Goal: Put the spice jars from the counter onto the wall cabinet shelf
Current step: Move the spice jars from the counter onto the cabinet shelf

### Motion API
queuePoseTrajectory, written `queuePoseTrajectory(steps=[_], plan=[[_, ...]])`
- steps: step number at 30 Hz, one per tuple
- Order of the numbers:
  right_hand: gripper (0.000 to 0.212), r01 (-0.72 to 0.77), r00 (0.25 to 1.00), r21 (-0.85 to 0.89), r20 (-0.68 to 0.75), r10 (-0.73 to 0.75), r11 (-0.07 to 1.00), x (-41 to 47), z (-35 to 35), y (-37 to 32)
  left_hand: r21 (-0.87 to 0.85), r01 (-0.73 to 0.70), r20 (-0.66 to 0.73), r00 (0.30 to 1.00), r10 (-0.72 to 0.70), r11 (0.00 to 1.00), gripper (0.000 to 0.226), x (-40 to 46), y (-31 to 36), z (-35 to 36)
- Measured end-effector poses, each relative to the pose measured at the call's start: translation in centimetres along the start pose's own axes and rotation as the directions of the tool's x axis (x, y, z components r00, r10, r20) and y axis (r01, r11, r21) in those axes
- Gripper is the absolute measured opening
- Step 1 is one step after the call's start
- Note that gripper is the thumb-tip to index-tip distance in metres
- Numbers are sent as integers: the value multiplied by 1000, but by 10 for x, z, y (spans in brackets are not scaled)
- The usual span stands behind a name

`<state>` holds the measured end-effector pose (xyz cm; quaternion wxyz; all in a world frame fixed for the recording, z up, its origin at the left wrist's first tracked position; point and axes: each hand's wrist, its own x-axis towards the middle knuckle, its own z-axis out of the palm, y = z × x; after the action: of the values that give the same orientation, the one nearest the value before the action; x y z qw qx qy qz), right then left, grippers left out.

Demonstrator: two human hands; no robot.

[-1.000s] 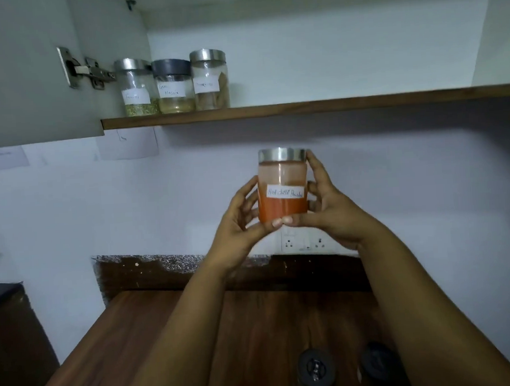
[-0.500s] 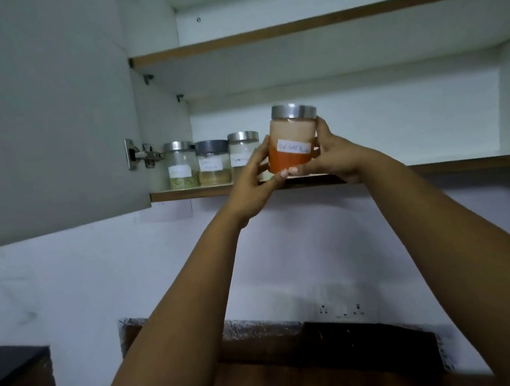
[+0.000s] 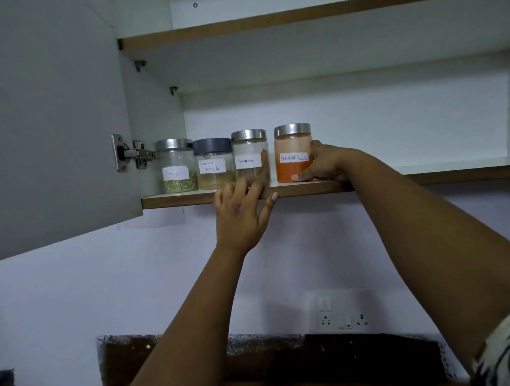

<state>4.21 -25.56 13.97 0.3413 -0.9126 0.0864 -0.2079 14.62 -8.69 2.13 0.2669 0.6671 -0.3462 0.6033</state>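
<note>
Since the frame half a second back, the red chilli powder jar (image 3: 293,154) has come down from mid-air onto the lower cabinet shelf (image 3: 381,182), and the left hand (image 3: 240,214) has let go of it and dropped below the shelf edge. I see the jar standing upright near the shelf's front edge, just to the right of the cinnamon jar (image 3: 250,158), with a narrow gap between the two. My right hand (image 3: 323,161) grips the chilli jar from its right side: the thumb lies across the lower front of the glass and the other fingers go round behind, out of sight. My left hand is loose and holds nothing; its fingers are spread and relaxed, with the fingertips (image 3: 273,197) overlapping the wooden front edge of the shelf below the cinnamon jar. I cannot tell whether they touch it. Further left along the shelf stand the garam masala jar (image 3: 213,164), with a dark lid, and the fennel jar (image 3: 177,167) beside the door hinge (image 3: 132,154). The cabinet door (image 3: 46,116) stands open on the left. A switch and socket plate (image 3: 341,313) is set into the wall below.
</note>
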Motion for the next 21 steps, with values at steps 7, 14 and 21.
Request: queuePoseTrajectory(steps=[7, 14, 21], plan=[[75, -22, 999, 15, 39, 22, 1000, 10, 0, 5, -32, 44, -97, 994, -47, 999, 43, -1, 4, 8], [91, -31, 1000, -15, 6, 31, 999, 12, 6, 5, -26, 63, -129, 990, -65, 998, 47, -2, 7, 12], [65, -17, 1000, -29, 23, 18, 999, 4, 8, 0, -22, 65, -121, 990, -67, 998, 49, -2, 7, 13]])
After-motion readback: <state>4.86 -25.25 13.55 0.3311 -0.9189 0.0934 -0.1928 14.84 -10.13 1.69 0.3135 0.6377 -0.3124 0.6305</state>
